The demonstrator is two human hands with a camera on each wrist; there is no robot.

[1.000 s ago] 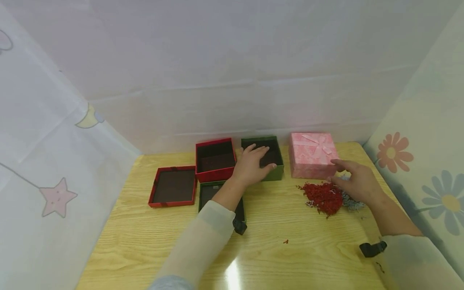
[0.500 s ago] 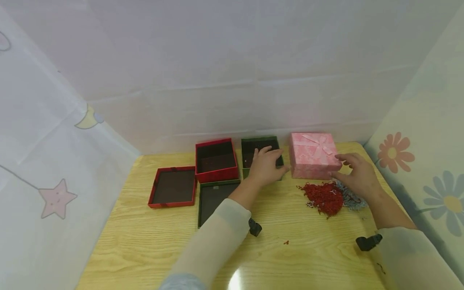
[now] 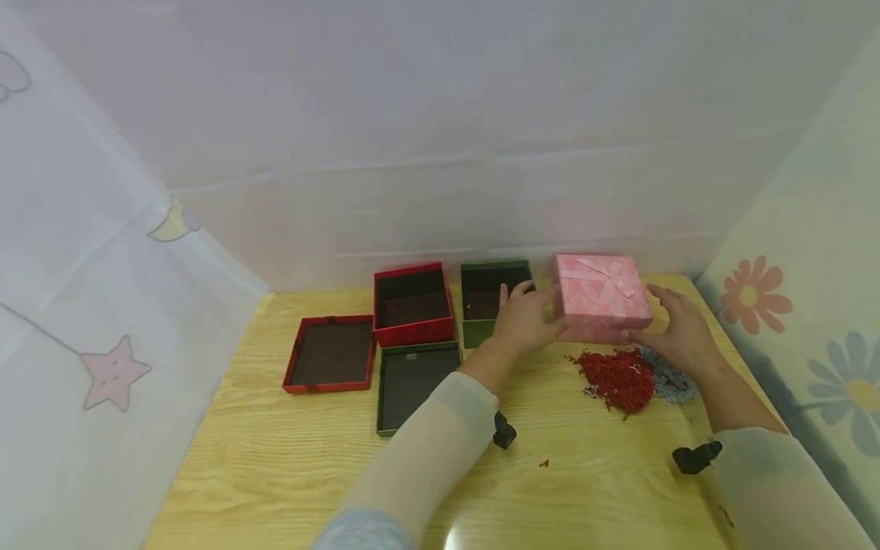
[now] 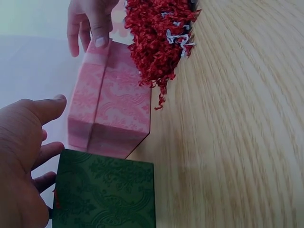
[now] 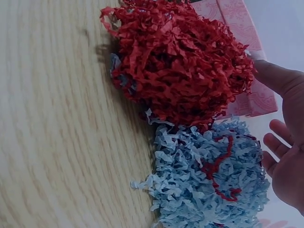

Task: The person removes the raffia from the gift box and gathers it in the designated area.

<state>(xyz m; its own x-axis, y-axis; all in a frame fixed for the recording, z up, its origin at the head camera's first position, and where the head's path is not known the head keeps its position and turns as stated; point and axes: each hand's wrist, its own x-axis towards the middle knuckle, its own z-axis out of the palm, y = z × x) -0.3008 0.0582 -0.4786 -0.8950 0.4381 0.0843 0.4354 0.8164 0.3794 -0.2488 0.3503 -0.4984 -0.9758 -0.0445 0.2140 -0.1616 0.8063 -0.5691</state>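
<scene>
The closed pink gift box (image 3: 594, 286), tied with a ribbon bow, stands at the back right of the table between my hands. My right hand (image 3: 681, 336) holds its front right corner, with the thumb on the front and the other fingers around the right side. My left hand (image 3: 525, 321) reaches over the open green box (image 3: 479, 332), fingers spread. In the left wrist view, its thumb (image 4: 47, 109) is right beside the pink box's left side, apart from it. Red paper shreds (image 3: 615, 378) and light blue paper shreds (image 3: 670, 380) lie in front of the pink box.
An open red box (image 3: 415, 333) stands left of the green box. The red lid (image 3: 326, 386) and green lid (image 3: 412, 389) lie inside up in front of them. A small red scrap (image 3: 544, 464) lies on the wooden table (image 3: 584, 489). A white cloth hangs behind.
My left hand has moved right, from over the green box to the pink box's left side. The right hand has closed in on the pink box, whose lid tips slightly toward me.
</scene>
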